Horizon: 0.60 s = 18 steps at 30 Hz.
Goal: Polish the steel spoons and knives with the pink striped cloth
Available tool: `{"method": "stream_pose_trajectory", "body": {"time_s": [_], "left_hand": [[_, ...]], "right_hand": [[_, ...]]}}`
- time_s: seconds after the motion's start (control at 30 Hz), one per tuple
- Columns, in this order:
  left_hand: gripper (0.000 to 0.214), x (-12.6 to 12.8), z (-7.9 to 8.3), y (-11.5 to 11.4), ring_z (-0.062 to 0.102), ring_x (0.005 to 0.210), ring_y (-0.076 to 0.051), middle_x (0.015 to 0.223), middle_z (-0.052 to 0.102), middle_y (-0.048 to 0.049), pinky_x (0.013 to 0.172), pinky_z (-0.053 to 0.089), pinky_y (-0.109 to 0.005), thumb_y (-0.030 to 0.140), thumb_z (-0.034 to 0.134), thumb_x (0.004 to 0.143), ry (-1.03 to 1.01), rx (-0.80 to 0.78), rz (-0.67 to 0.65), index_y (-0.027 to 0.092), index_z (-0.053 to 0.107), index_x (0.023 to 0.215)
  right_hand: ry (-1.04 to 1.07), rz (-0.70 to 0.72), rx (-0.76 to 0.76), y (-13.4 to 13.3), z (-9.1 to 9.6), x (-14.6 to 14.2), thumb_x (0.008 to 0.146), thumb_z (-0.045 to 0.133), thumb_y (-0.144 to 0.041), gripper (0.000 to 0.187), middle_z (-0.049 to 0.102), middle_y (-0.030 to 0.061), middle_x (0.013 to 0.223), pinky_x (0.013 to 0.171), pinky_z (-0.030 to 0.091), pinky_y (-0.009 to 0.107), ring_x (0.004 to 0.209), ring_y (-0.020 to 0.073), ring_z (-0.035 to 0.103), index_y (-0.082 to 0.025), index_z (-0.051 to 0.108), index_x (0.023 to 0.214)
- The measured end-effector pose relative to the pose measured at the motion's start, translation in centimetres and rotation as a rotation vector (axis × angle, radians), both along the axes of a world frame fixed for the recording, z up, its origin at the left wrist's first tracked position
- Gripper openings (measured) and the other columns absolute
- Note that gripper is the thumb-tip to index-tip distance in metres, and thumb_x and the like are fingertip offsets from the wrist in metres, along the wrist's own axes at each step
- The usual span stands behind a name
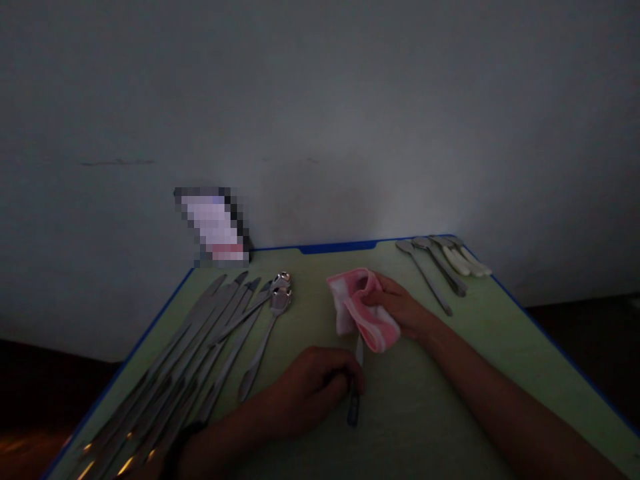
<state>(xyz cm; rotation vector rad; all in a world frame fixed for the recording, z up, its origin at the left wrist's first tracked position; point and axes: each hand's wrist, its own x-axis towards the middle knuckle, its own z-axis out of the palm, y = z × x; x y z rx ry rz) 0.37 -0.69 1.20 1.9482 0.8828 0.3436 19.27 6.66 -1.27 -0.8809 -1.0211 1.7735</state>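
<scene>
1. The left hand (315, 387) has its fingers (358, 373) curled and clamped on a slim metal utensil (353, 410); its dark lower end sticks out just below them, towards the person.
2. The right hand (400, 307) has its fingers closed on a pink and white cloth (345, 303), folded over and hanging just beyond the left fingers.
3. The utensil's upper end runs from the left fingers up to the cloth, which hides its head, so I cannot tell its kind.
4. Left of the left fingers, two spoons (281, 301) lie bowls away from the person, one bowl just behind the other.
5. Further left of those fingers, a row of knives (213, 313) lies slanted, close together.
6. To the right of the right fingers are metal-handled spoons (427, 290) and, further off, pieces with white handles (456, 260).
7. Well beyond the left fingers, to their left, a pixelated object (213, 223) stands at the far edge of the blue-rimmed bench (310, 320).
</scene>
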Motion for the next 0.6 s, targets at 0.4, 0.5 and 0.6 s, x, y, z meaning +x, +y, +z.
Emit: {"method": "stream_pose_trajectory", "body": {"time_s": [0.4, 0.5, 0.6], "left_hand": [[0.022, 0.0, 0.2, -0.3, 0.057, 0.081, -0.015, 0.093, 0.062, -0.0027, 0.074, 0.042, -0.024, 0.027, 0.053, 0.087, 0.029, 0.191, -0.160, 0.022, 0.060, 0.107], [0.029, 0.0, 0.2, -0.5, 0.057, 0.093, -0.018, 0.103, 0.062, -0.0042, 0.082, 0.041, -0.028, 0.031, 0.056, 0.086, 0.030, 0.257, -0.230, 0.027, 0.059, 0.114], [0.022, 0.1, -0.1, -0.4, 0.059, 0.089, -0.017, 0.098, 0.064, -0.0037, 0.081, 0.042, -0.027, 0.027, 0.049, 0.091, 0.001, 0.228, -0.195, 0.025, 0.063, 0.108]], "right_hand": [[0.103, -0.217, 0.039, 0.2, -0.4, -1.1, 0.067, 0.071, -0.036, 0.025, 0.065, -0.0021, 0.071, 0.058, 0.043, 0.022, 0.058, 0.0094, 0.055, -0.019, 0.060, 0.082], [0.083, -0.286, 0.067, 0.4, -0.5, -1.3, 0.071, 0.064, -0.047, 0.031, 0.065, -0.0007, 0.073, 0.061, 0.044, 0.025, 0.061, 0.0118, 0.056, -0.020, 0.060, 0.084], [0.019, -0.319, 0.078, 0.5, -0.6, -1.3, 0.071, 0.059, -0.056, 0.038, 0.063, -0.0007, 0.069, 0.058, 0.042, 0.025, 0.058, 0.0123, 0.054, -0.020, 0.060, 0.082]]}}
